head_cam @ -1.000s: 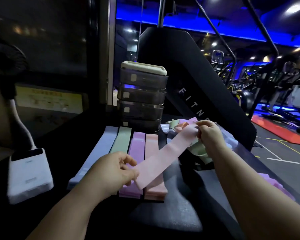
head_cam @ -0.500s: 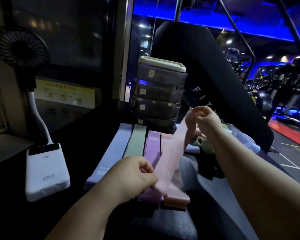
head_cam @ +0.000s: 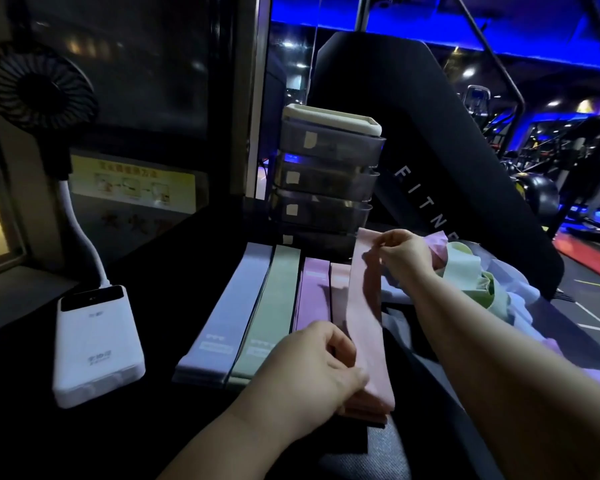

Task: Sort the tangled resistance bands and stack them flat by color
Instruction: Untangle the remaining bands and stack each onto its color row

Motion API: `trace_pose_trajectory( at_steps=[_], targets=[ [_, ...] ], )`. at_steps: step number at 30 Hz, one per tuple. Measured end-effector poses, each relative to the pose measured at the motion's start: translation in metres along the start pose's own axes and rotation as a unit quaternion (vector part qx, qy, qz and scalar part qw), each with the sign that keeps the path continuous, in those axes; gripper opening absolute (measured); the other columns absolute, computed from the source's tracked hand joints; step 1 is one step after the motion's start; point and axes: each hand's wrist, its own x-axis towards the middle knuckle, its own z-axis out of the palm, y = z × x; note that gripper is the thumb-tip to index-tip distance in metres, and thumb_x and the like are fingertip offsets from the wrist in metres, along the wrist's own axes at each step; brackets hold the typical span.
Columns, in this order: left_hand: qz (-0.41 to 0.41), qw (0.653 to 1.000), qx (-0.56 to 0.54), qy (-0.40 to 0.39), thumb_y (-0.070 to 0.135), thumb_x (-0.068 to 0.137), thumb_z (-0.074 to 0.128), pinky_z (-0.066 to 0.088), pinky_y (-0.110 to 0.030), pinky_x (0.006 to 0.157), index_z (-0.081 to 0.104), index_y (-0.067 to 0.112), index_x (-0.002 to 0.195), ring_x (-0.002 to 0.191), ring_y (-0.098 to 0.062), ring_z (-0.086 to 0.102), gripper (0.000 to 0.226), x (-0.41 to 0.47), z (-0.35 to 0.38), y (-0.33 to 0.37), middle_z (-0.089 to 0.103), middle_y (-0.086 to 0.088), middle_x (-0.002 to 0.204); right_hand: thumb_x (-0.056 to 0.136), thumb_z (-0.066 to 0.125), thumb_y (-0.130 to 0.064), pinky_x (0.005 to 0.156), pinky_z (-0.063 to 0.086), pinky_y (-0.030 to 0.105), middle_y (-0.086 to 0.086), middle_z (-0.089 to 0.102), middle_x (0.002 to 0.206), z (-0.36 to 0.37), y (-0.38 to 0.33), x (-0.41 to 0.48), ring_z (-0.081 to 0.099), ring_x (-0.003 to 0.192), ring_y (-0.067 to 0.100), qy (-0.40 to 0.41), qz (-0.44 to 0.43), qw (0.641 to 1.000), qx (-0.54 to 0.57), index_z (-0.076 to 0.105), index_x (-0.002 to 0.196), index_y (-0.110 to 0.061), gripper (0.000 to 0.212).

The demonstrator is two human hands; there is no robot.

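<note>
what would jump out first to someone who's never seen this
The pink band stands out, held straight between the left hand near the camera and the right hand farther back, lined up over the pink stack mid-table. To its left lie the purple stack, green stack and blue stack side by side. A tangled pile sits at the right.

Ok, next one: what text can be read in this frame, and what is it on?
"FITN", white letters, the rest hidden: black pad.
Yellow sign: characters too blurred to read.
Power bank: small print, unreadable.
Blue band and green band: printed labels, too small to read.
Drawer tags: nothing legible.
</note>
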Motion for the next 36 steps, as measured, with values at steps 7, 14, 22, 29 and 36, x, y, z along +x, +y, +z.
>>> trace_pose_trajectory(
  at_steps=[7, 14, 22, 29, 36],
  targets=[
    [0.009, 0.994, 0.110, 0.020, 0.038, 0.088, 0.058, 0.045, -0.024, 0.066, 0.043, 0.033, 0.102, 0.069, -0.011, 0.054, 0.021, 0.000, 0.008, -0.004, 0.072, 0.006, 0.089, 0.077, 0.072, -0.011, 0.069, 0.046, 0.011, -0.012, 0.068, 0.078, 0.020, 0.017, -0.007, 0.061, 0.076, 0.006, -0.032, -0.011, 0.998, -0.055, 0.073, 0.084, -0.026, 0.017],
    [0.019, 0.979, 0.202, -0.002, 0.038, 0.087, 0.049, 0.051, -0.032, 0.081, 0.037, 0.033, 0.102, 0.087, -0.015, 0.063, 0.020, 0.001, 0.011, -0.009, 0.070, 0.005, 0.092, 0.080, 0.066, 0.001, 0.068, 0.052, 0.023, -0.008, 0.068, 0.076, 0.038, 0.028, -0.009, 0.062, 0.072, 0.011, -0.060, -0.024, 0.998, -0.020, 0.071, 0.082, -0.026, 0.027],
    [0.012, 0.980, 0.196, -0.015, 0.039, 0.088, 0.050, 0.049, -0.030, 0.076, 0.039, 0.034, 0.101, 0.078, -0.013, 0.058, 0.017, 0.002, 0.009, -0.010, 0.071, 0.009, 0.090, 0.077, 0.070, -0.001, 0.078, 0.057, 0.032, -0.010, 0.072, 0.075, 0.043, 0.033, -0.007, 0.069, 0.077, 0.014, -0.050, -0.042, 0.997, 0.042, 0.071, 0.071, -0.033, 0.032],
    [0.019, 0.979, 0.204, -0.022, 0.040, 0.090, 0.050, 0.049, -0.029, 0.076, 0.038, 0.035, 0.100, 0.079, -0.010, 0.059, 0.017, 0.002, 0.008, -0.008, 0.070, 0.010, 0.088, 0.079, 0.068, -0.001, 0.081, 0.053, 0.030, -0.006, 0.072, 0.085, 0.042, 0.036, -0.006, 0.066, 0.082, 0.013, -0.080, -0.072, 0.994, 0.013, 0.069, 0.078, -0.030, 0.029],
    [0.017, 0.974, 0.225, -0.024, 0.041, 0.089, 0.050, 0.049, -0.029, 0.077, 0.038, 0.035, 0.101, 0.085, -0.009, 0.061, 0.018, 0.002, 0.010, -0.010, 0.069, 0.009, 0.088, 0.086, 0.063, -0.032, 0.081, 0.050, 0.029, -0.003, 0.068, 0.101, 0.048, 0.040, -0.005, 0.062, 0.097, 0.019, -0.072, -0.055, 0.977, -0.192, 0.065, 0.100, -0.034, 0.015]
  ],
)
